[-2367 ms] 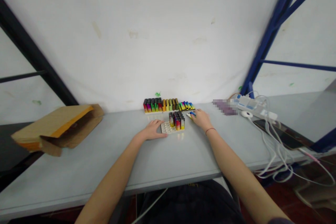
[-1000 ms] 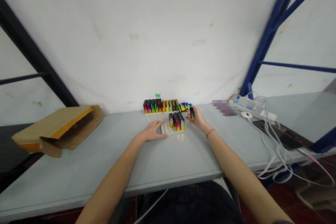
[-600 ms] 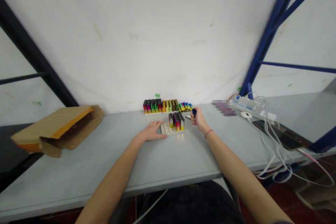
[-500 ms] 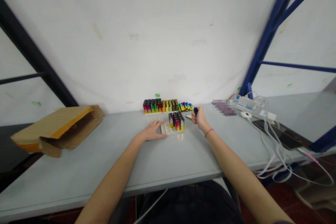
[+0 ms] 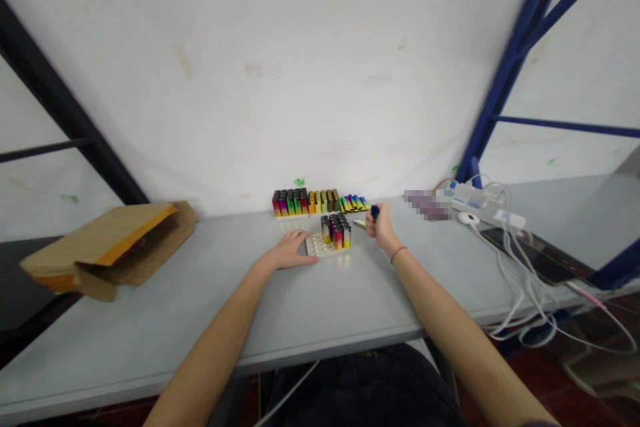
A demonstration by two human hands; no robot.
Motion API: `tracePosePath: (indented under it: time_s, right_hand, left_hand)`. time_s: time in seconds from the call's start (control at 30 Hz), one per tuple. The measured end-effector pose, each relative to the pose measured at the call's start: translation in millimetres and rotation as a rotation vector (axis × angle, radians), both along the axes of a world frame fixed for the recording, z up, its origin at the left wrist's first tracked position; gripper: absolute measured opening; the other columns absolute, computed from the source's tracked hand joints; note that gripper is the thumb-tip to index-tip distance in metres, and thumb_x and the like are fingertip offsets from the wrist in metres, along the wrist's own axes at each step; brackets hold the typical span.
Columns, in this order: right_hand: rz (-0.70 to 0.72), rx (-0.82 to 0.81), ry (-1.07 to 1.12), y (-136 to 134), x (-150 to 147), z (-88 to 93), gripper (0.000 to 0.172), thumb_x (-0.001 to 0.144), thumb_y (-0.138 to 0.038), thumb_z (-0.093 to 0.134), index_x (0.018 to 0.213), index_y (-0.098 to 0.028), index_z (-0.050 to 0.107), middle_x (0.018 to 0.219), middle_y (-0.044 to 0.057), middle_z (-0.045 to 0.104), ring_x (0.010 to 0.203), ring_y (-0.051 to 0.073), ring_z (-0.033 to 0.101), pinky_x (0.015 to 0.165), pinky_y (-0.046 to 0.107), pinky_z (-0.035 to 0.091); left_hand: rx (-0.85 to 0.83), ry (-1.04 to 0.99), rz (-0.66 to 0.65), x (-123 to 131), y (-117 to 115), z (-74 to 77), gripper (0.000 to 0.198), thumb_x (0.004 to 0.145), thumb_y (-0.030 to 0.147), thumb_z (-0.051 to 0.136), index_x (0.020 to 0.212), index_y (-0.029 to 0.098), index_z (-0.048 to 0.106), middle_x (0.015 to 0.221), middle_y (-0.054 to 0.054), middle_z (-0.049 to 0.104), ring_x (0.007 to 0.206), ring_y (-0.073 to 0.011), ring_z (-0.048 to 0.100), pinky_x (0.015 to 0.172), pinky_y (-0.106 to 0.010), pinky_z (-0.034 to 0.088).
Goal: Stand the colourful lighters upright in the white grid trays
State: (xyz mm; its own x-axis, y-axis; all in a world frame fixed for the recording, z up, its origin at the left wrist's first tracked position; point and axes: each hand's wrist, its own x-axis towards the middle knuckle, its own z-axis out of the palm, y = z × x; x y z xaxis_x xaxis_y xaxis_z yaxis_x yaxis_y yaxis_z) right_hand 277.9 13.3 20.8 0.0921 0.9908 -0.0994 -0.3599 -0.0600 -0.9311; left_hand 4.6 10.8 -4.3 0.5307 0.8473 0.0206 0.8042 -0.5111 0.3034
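My left hand lies on the table at the left end of a white tray with round holes. Its thumb is along the near edge and its fingers reach the far corner, gripping the tray between them. Several lighters with dark tops and red, yellow and purple bodies stand upright in the tray's right part. My right hand is raised to the right of the tray, closed around a lighter whose dark blue end shows above the fist. A slim, pale item lies beside this hand, partly hidden.
By the wall stand a block of black-topped lighters and a yellow group; more lighters lie flat beside them. An opened cardboard box is at left. On the right are a power strip, tangled white cables and a tablet.
Hardly anything differs. The dark lighter end in my right hand has shifted very slightly to the right; my left hand and the tray stay in place.
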Motion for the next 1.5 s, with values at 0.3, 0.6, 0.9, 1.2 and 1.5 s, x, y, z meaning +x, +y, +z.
tracePosePath:
  time_s: [0.3, 0.6, 0.9, 1.2, 1.5]
  right_hand:
    - [-0.12, 0.147, -0.191, -2, -7, 0.7, 0.043, 0.091, -0.049, 0.021, 0.065, -0.021, 0.041, 0.043, -0.008, 0.025, 0.036, 0.009, 0.022, 0.036, 0.02, 0.02]
    - [-0.483, 0.862, -0.934, -16, -16, 1.8, 0.031, 0.093, -0.033, 0.036, 0.113, -0.015, 0.051, 0.107, 0.014, 0.051, 0.103, 0.022, 0.051, 0.095, 0.041, 0.042]
    - [-0.403, 0.912, -0.685, -20, -20, 7.1, 0.026, 0.092, -0.033, 0.043, 0.108, -0.019, 0.057, 0.099, 0.01, 0.061, 0.092, 0.021, 0.057, 0.084, 0.038, 0.048]
    - [-0.032, 0.775, -0.435, -19, -35, -2.7, 0.032, 0.085, -0.04, 0.056, 0.111, -0.021, 0.055, 0.084, 0.004, 0.062, 0.072, 0.016, 0.059, 0.067, 0.03, 0.05]
    - [0.09, 1.066, -1.055, -31, -41, -4.8, 0.017, 0.085, -0.024, 0.057, 0.099, -0.021, 0.066, 0.097, 0.008, 0.067, 0.1, 0.022, 0.055, 0.092, 0.041, 0.042]
  left_hand:
    - [-0.009, 0.006, 0.0, 0, 0, -0.2, 0.082, 0.072, 0.064, 0.059, 0.136, 0.015, 0.042, 0.132, -0.014, 0.045, 0.123, -0.0317, 0.041, 0.106, -0.041, 0.031]
    - [0.0, 0.011, 0.006, 0, 1, -3.1, 0.081, 0.071, 0.064, 0.061, 0.135, 0.018, 0.042, 0.132, -0.013, 0.045, 0.123, -0.031, 0.042, 0.106, -0.039, 0.031]
    - [0.011, -0.001, -0.004, -1, 2, -4.3, 0.082, 0.072, 0.065, 0.06, 0.135, 0.016, 0.043, 0.131, -0.014, 0.046, 0.122, -0.0319, 0.042, 0.105, -0.04, 0.032]
    - [0.006, -0.001, 0.008, 1, -1, -1.1, 0.081, 0.071, 0.063, 0.061, 0.134, 0.016, 0.043, 0.13, -0.014, 0.046, 0.123, -0.032, 0.042, 0.106, -0.041, 0.031]
    - [0.021, -0.014, 0.015, 3, -2, 0.8, 0.077, 0.069, 0.06, 0.064, 0.131, 0.018, 0.045, 0.128, -0.013, 0.049, 0.12, -0.0323, 0.045, 0.104, -0.041, 0.032]
